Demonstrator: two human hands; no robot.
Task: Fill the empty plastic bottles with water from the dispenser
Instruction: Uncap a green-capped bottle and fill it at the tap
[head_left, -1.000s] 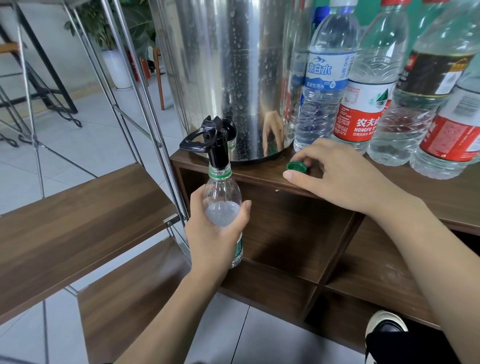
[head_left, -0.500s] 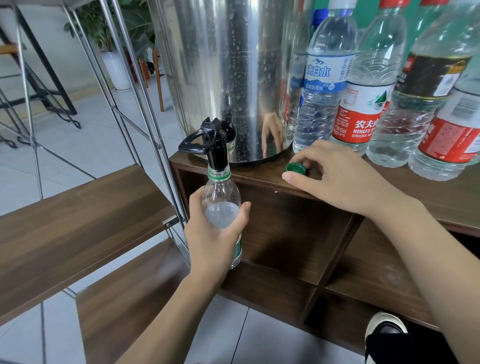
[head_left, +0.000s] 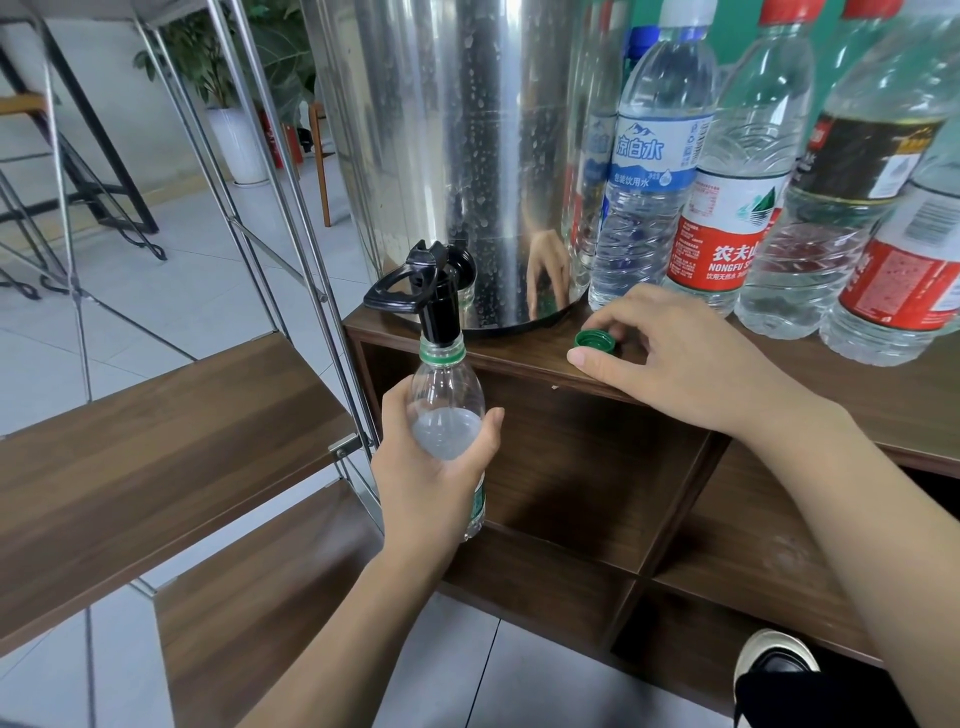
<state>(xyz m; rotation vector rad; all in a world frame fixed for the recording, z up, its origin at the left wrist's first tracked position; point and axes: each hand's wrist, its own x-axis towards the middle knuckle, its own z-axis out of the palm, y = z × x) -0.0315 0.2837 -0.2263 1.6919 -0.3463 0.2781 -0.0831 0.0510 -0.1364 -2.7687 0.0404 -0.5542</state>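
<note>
A steel water dispenser (head_left: 467, 156) stands on a wooden cabinet top (head_left: 519, 358). Its black tap (head_left: 434, 296) hangs over the front edge. My left hand (head_left: 426, 483) grips a small clear bottle with a green neck ring (head_left: 444, 384), upright, its mouth around the tap's spout. Water shows inside it at about my thumb's height. My right hand (head_left: 675, 358) rests on the cabinet top, fingers around a green cap (head_left: 595, 340) that lies there.
Several larger plastic bottles stand in a row right of the dispenser, among them a blue-labelled one (head_left: 649, 171) and a red-labelled one (head_left: 727, 218). A wooden shelf (head_left: 156, 441) on metal legs lies left. Open cabinet compartments (head_left: 571, 467) sit below. A shoe (head_left: 769, 660) shows bottom right.
Hardly anything has moved: both hands hold their places. The water level in the small bottle looks about the same.
</note>
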